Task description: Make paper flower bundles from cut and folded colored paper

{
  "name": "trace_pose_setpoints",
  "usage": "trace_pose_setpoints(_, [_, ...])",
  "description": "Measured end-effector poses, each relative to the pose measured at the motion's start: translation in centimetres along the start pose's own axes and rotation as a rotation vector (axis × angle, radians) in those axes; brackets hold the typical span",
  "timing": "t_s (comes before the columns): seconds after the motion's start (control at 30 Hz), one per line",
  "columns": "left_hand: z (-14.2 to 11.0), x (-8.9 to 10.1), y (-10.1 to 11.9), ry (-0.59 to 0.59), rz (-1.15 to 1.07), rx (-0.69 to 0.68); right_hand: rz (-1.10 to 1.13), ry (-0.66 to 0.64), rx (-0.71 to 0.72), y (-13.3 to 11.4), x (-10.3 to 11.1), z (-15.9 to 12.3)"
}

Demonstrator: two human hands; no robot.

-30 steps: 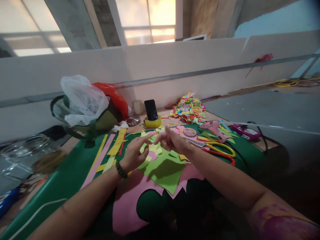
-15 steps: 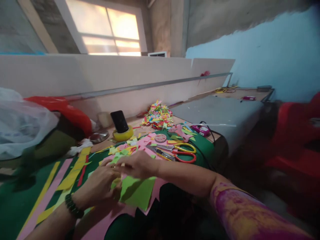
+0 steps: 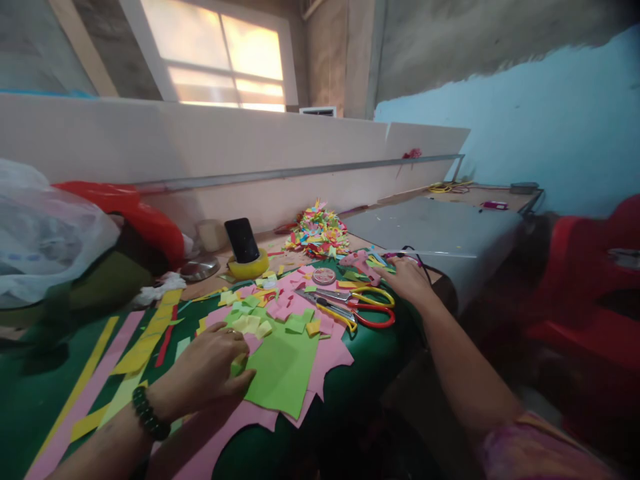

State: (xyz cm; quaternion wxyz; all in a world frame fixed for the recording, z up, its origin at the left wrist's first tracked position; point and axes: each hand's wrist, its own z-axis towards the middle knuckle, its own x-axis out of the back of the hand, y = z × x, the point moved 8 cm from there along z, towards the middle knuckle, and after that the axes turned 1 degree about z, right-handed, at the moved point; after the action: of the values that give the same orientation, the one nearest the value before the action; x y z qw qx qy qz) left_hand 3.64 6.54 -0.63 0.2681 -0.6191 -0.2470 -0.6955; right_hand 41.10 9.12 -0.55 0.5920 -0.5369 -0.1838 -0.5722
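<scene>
My left hand is curled over the left edge of a green paper sheet. Between its thumb and fingers shows a small yellow-green paper piece. My right hand reaches out at the table's right side, fingers stretched beside the handle of a pink glue gun; no firm grip on it shows. Small cut paper pieces lie on the green sheet, over a larger pink paper. Red-and-yellow-handled scissors and a yellow utility knife lie between my hands.
A phone leans on a yellow tape roll. Behind lies a heap of colourful paper bits. A round tin sits near the scissors. Paper strips and a plastic bag are left; a red chair stands right.
My right hand has left the paper beside my left hand and moved right to the glue gun. My left hand has stayed over the green sheet, whose small pieces now show.
</scene>
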Motion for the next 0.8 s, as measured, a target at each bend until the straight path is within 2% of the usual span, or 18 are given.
trace_pose_setpoints(0.07, [0.2,-0.2,0.2,-0.022,0.058,0.01,0.1,-0.086,0.016,0.4,-1.6,1.8])
trace_pose_setpoints(0.13, [0.3,-0.3,0.6,-0.039,0.132,0.021,0.177,-0.133,0.055,-0.4,-2.9,2.9])
trace_pose_setpoints(0.23, [0.4,-0.4,1.1,-0.059,0.235,0.033,0.225,-0.111,0.076,-1.6,-3.2,4.0])
trace_pose_setpoints(0.33, [0.4,-0.6,1.3,-0.065,0.269,0.04,0.283,0.038,0.066,-1.4,-0.6,4.6])
trace_pose_setpoints(0.43, [0.4,-0.7,1.4,-0.061,0.273,0.042,0.365,0.234,0.066,-0.2,4.1,4.2])
trace_pose_setpoints(0.5, [0.5,-0.6,1.4,-0.052,0.271,0.041,0.486,0.396,0.083,0.6,7.5,3.1])
trace_pose_setpoints(0.57, [0.5,-0.5,1.4,-0.05,0.266,0.043,0.617,0.513,0.101,1.0,10.1,1.6])
trace_pose_setpoints(0.6, [0.5,-0.5,1.4,-0.053,0.263,0.046,0.672,0.532,0.107,0.9,10.8,0.9])
trace_pose_setpoints(0.67, [0.4,-0.5,1.3,-0.065,0.262,0.054,0.741,0.492,0.099,0.4,11.3,-0.4])
trace_pose_setpoints(0.8, [0.1,-0.5,1.5,-0.055,0.268,0.058,0.825,0.281,0.021,-0.6,9.7,-2.7])
